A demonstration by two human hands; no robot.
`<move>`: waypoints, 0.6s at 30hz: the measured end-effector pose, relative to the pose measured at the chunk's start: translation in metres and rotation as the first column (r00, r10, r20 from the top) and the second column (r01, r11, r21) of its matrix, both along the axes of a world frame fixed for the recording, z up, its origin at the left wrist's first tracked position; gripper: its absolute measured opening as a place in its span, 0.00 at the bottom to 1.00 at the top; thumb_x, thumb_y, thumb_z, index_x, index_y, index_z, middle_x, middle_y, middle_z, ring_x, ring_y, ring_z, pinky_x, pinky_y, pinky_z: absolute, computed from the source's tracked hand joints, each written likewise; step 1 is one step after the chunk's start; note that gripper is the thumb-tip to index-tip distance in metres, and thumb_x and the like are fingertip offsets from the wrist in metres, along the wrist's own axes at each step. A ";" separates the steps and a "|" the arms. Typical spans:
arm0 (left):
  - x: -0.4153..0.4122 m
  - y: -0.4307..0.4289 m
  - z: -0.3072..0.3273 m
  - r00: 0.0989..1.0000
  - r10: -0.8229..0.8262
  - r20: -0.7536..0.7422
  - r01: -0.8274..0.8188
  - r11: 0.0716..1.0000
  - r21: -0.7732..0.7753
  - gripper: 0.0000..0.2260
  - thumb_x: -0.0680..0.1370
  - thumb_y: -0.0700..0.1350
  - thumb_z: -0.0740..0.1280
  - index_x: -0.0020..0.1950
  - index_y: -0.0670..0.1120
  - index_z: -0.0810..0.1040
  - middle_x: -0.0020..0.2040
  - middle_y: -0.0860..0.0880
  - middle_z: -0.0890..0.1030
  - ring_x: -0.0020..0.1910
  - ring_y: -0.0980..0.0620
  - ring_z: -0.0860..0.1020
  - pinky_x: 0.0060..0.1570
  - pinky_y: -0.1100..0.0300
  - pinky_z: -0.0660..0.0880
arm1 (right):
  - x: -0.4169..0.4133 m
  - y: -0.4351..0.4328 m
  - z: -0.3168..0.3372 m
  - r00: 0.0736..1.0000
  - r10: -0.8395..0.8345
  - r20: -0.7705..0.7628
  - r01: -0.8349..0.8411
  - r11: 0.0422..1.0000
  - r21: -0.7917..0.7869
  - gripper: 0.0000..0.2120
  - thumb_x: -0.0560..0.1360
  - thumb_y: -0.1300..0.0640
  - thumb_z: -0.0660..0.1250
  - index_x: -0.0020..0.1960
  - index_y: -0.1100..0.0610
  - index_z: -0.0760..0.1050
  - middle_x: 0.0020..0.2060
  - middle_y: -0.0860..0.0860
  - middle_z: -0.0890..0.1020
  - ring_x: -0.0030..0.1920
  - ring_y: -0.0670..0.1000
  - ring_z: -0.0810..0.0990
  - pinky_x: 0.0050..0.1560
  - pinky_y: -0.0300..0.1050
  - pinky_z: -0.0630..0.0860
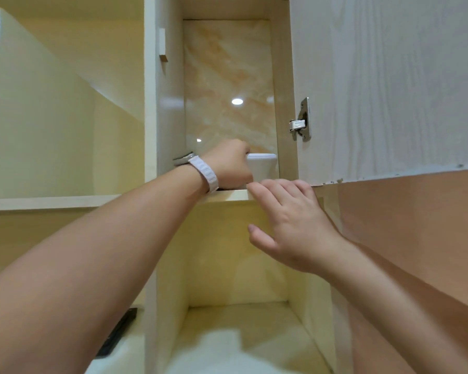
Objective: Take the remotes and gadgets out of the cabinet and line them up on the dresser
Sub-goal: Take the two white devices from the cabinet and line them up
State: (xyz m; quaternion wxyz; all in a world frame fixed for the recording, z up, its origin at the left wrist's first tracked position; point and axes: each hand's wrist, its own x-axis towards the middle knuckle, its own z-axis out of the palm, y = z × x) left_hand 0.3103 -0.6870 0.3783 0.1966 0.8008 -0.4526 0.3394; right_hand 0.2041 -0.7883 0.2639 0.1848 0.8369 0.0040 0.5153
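Left hand [231,164] fingers wrap the left side of a white gadget [262,167], gripping it on the upper cabinet shelf [227,195]; white watch [204,172] on that wrist. Right hand [292,225] open, fingers spread, fingertips [257,188] at the shelf's front edge just below the gadget, holding nothing. Cabinet door [389,85] open at right, hinge [301,120] visible.

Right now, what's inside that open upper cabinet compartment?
A white rounded gadget stands on the shelf, gripped by the left hand. Behind it is a marbled back panel. Anything behind the hand or gadget is hidden.
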 end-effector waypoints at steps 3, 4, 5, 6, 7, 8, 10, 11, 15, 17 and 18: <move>-0.004 0.019 -0.003 0.996 -0.059 0.064 0.068 0.987 -0.146 0.06 0.70 0.42 0.68 0.45 0.46 0.74 0.40 0.48 0.78 0.41 0.45 0.77 0.35 0.55 0.74 | -0.003 0.006 0.004 0.999 -0.009 -0.043 0.011 0.999 0.050 0.28 0.71 0.40 0.55 0.64 0.54 0.71 0.56 0.50 0.78 0.59 0.56 0.75 0.60 0.48 0.57; -0.005 0.027 -0.003 0.994 -0.071 0.088 0.087 0.978 -0.189 0.06 0.71 0.44 0.69 0.44 0.47 0.73 0.41 0.48 0.78 0.42 0.45 0.77 0.36 0.54 0.73 | -0.005 0.009 0.007 0.999 -0.006 -0.053 0.010 0.998 0.065 0.28 0.72 0.39 0.52 0.65 0.52 0.70 0.57 0.49 0.77 0.60 0.54 0.73 0.59 0.47 0.56; -0.006 0.036 -0.003 0.991 -0.078 0.110 0.102 0.968 -0.231 0.07 0.72 0.45 0.69 0.43 0.48 0.71 0.41 0.49 0.77 0.41 0.45 0.76 0.36 0.55 0.72 | -0.006 0.011 0.010 0.998 0.002 -0.066 0.004 0.996 0.092 0.29 0.71 0.38 0.48 0.65 0.51 0.69 0.58 0.47 0.76 0.61 0.53 0.72 0.59 0.46 0.56; -0.007 0.045 -0.003 0.988 -0.084 0.126 0.116 0.955 -0.274 0.08 0.72 0.47 0.69 0.42 0.49 0.69 0.40 0.49 0.76 0.41 0.45 0.76 0.36 0.55 0.71 | -0.008 0.015 0.013 0.996 0.015 -0.083 -0.003 0.990 0.142 0.30 0.71 0.37 0.45 0.65 0.49 0.69 0.58 0.46 0.76 0.62 0.51 0.70 0.59 0.45 0.56; -0.008 0.053 -0.005 0.986 -0.089 0.142 0.131 0.939 -0.317 0.09 0.72 0.47 0.69 0.43 0.48 0.69 0.39 0.49 0.77 0.40 0.44 0.76 0.36 0.54 0.71 | -0.009 0.019 0.017 0.995 0.035 -0.090 -0.016 0.979 0.203 0.29 0.72 0.37 0.43 0.64 0.48 0.69 0.58 0.45 0.76 0.61 0.50 0.70 0.59 0.45 0.56; -0.010 0.061 -0.007 0.983 -0.095 0.159 0.147 0.922 -0.359 0.08 0.73 0.47 0.69 0.45 0.48 0.70 0.40 0.49 0.77 0.40 0.44 0.76 0.36 0.54 0.73 | -0.011 0.024 0.021 0.995 0.055 -0.082 -0.032 0.964 0.263 0.28 0.73 0.37 0.44 0.63 0.48 0.70 0.56 0.45 0.76 0.60 0.50 0.70 0.58 0.46 0.58; -0.013 0.077 -0.013 0.972 -0.100 0.214 0.186 0.881 -0.435 0.08 0.73 0.45 0.68 0.48 0.48 0.71 0.40 0.49 0.79 0.40 0.44 0.76 0.36 0.55 0.72 | -0.009 0.032 0.032 0.996 0.060 -0.067 -0.033 0.936 0.350 0.21 0.77 0.40 0.50 0.62 0.50 0.71 0.55 0.47 0.77 0.59 0.52 0.72 0.57 0.48 0.65; -0.014 0.084 -0.017 0.966 -0.102 0.240 0.207 0.858 -0.470 0.08 0.73 0.44 0.67 0.48 0.48 0.70 0.40 0.49 0.79 0.39 0.44 0.76 0.35 0.56 0.71 | -0.006 0.034 0.039 0.996 0.041 -0.080 -0.008 0.925 0.380 0.20 0.78 0.42 0.53 0.63 0.50 0.71 0.57 0.48 0.77 0.59 0.52 0.73 0.57 0.49 0.68; -0.009 0.105 -0.033 0.955 -0.131 0.266 0.266 0.775 -0.573 0.08 0.73 0.43 0.69 0.49 0.49 0.71 0.39 0.50 0.79 0.37 0.46 0.76 0.35 0.54 0.72 | 0.016 0.038 0.076 0.974 0.083 -0.209 0.044 0.842 0.538 0.24 0.75 0.41 0.58 0.68 0.49 0.69 0.61 0.49 0.76 0.55 0.51 0.77 0.56 0.52 0.76; -0.004 0.108 -0.041 0.948 -0.158 0.276 0.300 0.734 -0.610 0.09 0.74 0.43 0.70 0.51 0.50 0.73 0.39 0.52 0.79 0.36 0.48 0.76 0.35 0.57 0.71 | 0.030 0.038 0.094 0.947 0.146 -0.287 0.060 0.797 0.602 0.25 0.75 0.43 0.59 0.70 0.49 0.68 0.60 0.49 0.77 0.52 0.50 0.79 0.55 0.51 0.77; -0.001 0.108 -0.044 0.941 -0.172 0.290 0.323 0.708 -0.628 0.09 0.74 0.43 0.70 0.52 0.50 0.74 0.39 0.53 0.79 0.36 0.49 0.76 0.35 0.59 0.71 | 0.037 0.037 0.101 0.931 0.139 -0.338 0.098 0.796 0.597 0.26 0.75 0.44 0.60 0.71 0.49 0.67 0.62 0.50 0.76 0.53 0.51 0.79 0.57 0.50 0.77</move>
